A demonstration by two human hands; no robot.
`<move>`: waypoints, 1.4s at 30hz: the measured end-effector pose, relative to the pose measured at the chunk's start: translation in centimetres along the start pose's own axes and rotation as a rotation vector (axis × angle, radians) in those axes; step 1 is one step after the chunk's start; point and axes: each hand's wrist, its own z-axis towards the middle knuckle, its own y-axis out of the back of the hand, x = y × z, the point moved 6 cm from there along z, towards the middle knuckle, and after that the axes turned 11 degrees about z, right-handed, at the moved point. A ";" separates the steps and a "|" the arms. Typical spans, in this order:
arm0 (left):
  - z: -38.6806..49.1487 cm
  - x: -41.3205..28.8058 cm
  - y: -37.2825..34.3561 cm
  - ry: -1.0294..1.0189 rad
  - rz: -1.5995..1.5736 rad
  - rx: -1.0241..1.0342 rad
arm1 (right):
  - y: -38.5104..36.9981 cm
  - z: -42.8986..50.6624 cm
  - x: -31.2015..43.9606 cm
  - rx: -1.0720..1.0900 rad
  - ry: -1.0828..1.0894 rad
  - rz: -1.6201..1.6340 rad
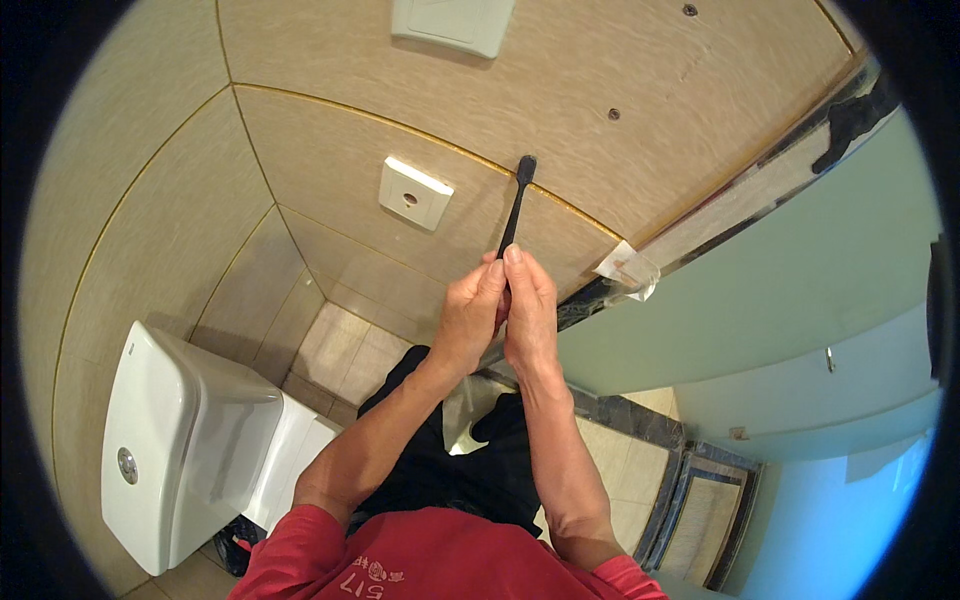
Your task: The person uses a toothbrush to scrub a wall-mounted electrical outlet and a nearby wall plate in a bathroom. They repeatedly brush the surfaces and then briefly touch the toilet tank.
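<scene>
Both hands grip the handle of a black toothbrush (516, 206) in front of the tiled wall. My left hand (474, 315) and my right hand (531, 315) meet side by side, thumbs near each other on the handle. The brush points away from me, and its dark head lies against the wall at the gold-coloured joint line (574, 208) between tiles. The bristles themselves are hidden. Left of the brush, a white wall plate (416, 193) with a round hole is fixed to the lower tile.
A white toilet (150, 450) stands at the left, with a black plastic bag (234, 546) beside its base. Frosted glass panels (735, 300) fill the right side. A torn whitish piece of tape (628, 270) hangs at the wall's edge. Another wall plate (452, 22) is above.
</scene>
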 end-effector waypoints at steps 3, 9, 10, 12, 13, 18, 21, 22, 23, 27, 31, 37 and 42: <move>-0.2 0.4 0.2 0.038 0.035 -0.015 | 0.3 -0.1 -0.7 -0.009 -0.009 -0.012; 0.1 0.4 0.5 0.047 -0.011 0.014 | -0.2 0.3 -0.5 0.006 -0.017 0.011; 0.2 0.4 0.5 0.038 -0.004 0.007 | -0.2 0.3 -0.4 0.005 -0.018 0.005; 0.1 0.6 0.4 0.021 0.009 -0.004 | -0.1 0.2 -0.6 0.001 -0.021 -0.008; 0.1 0.6 0.4 0.019 0.007 0.000 | 0.1 0.1 -0.7 -0.001 -0.019 -0.004; 0.2 0.6 0.5 0.002 -0.015 0.015 | -0.1 0.1 -0.8 -0.003 -0.024 0.003; 0.2 0.8 0.6 0.012 0.004 -0.007 | 0.3 0.3 -1.1 0.012 -0.030 -0.010; 0.2 0.8 0.5 0.004 0.012 -0.001 | 0.5 0.3 -1.2 0.007 -0.025 -0.003; 0.1 0.9 0.4 -0.005 0.019 0.004 | 0.7 0.3 -1.3 0.003 -0.020 0.004; 0.2 1.1 0.5 0.026 0.020 0.019 | 0.5 0.1 -1.1 -0.007 -0.026 0.004; 0.3 1.0 0.5 -0.013 0.035 0.012 | 0.7 0.1 -1.1 0.011 -0.015 -0.020; 0.5 1.6 0.5 -0.021 0.040 0.029 | 0.8 0.2 -1.2 0.000 -0.011 0.000; 0.4 1.3 0.4 -0.034 0.073 0.016 | 1.2 0.2 -1.4 0.002 -0.033 -0.012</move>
